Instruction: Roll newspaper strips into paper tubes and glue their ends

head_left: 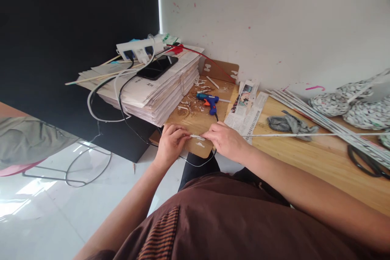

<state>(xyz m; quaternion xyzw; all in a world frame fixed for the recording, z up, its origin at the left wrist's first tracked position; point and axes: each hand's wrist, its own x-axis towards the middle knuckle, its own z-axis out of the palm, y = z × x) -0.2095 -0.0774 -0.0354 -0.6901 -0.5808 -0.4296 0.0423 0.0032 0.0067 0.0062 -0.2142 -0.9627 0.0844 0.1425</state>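
Note:
My left hand [172,143] and my right hand [224,139] are near the front edge of a brown board [190,120]. Between them lies a small white strip end, which the fingertips of both hands pinch from either side. From my right hand a long thin white paper rod [283,135] runs to the right across the table. White dried patches [200,144] mark the board just below the fingers. Beyond the hands a blue glue gun [210,102] lies on the board among paper scraps.
A tall paper stack [170,97] at the left bears a phone [157,67], cables and a power strip [140,50]. Newspaper strips [248,107], a grey cloth [288,124], several paper rods [323,122], scissors [365,162] and woven pieces [329,103] lie rightward.

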